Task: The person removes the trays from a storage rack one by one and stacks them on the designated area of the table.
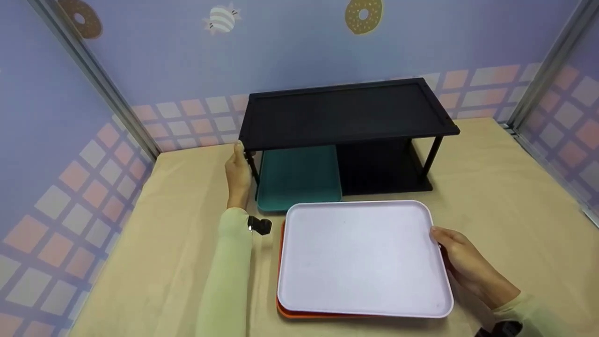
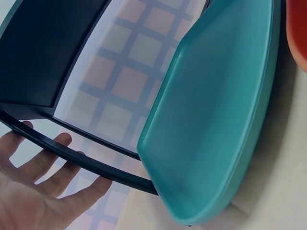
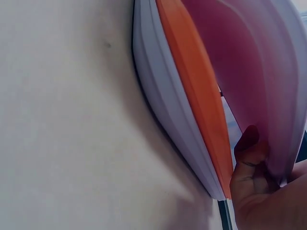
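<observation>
My right hand (image 1: 468,262) grips the right edge of a white tray (image 1: 365,257). The right wrist view shows this tray's side lifted above an orange tray (image 3: 192,72), with pale trays (image 3: 156,81) stacked under it and a dark rim lowest. At the left end of a black two-tier rack (image 1: 346,114), my left hand (image 1: 238,173) holds the side post (image 2: 91,163), its thumb by the upper shelf's corner. A teal tray (image 1: 299,178) lies on the left of the lower shelf, its front edge jutting out.
The lower shelf's bare black part (image 1: 379,168) lies right of the teal tray. A beige cloth (image 1: 496,187) covers the table. Patterned wall panels (image 1: 299,47) stand behind and at both sides, with metal corner posts (image 1: 543,70).
</observation>
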`<state>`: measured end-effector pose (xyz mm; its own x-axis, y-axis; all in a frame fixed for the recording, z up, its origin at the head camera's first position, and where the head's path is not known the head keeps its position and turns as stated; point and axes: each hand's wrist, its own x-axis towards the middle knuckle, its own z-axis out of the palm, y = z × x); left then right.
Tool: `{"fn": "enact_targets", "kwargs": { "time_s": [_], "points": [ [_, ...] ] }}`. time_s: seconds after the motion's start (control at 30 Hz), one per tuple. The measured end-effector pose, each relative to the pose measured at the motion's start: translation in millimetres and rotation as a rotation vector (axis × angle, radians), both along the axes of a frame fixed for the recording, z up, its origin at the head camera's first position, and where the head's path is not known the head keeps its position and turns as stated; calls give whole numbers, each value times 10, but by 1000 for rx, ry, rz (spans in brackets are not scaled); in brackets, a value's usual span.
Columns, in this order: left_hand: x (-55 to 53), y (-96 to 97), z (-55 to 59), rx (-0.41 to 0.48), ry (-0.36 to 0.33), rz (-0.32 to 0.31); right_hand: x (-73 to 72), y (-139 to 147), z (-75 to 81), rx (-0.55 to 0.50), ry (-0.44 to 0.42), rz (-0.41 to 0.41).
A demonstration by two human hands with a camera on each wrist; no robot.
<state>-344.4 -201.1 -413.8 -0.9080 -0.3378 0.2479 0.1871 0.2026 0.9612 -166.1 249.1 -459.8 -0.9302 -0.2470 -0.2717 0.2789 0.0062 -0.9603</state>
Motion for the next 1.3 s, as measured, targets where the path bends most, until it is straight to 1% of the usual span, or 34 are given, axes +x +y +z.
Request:
{"fn": "enact_targets", "kwargs": {
  "time_s": [0.13,0.33,0.47,0.53,0.63,0.77,0.83,1.0,1.1,1.3],
  "points": [
    [-2,0,0,-3,3,4,-2,1,-16,1,18,20],
    [-2,-1,-5,-1,9,-4,-16,-2,-11,31,5,23],
    [7,2,-5,7,20,1,-32,6,9,66,13,74],
    [14,6,-5,9,23,8,-42,6,22,88,21,84],
    [13,10,-8,4,23,17,-56,6,45,149,41,63],
    [7,5,-13,-6,15,13,-69,4,65,244,62,7],
    [8,2,-9,-9,10,11,-77,6,63,265,71,-11],
    [16,7,14,-16,3,9,-103,11,49,273,76,-48],
    [11,7,12,-11,1,13,-119,9,36,298,90,-54],
    [6,-7,-1,19,4,-15,-156,-3,-13,355,100,-55]
  ]
}}
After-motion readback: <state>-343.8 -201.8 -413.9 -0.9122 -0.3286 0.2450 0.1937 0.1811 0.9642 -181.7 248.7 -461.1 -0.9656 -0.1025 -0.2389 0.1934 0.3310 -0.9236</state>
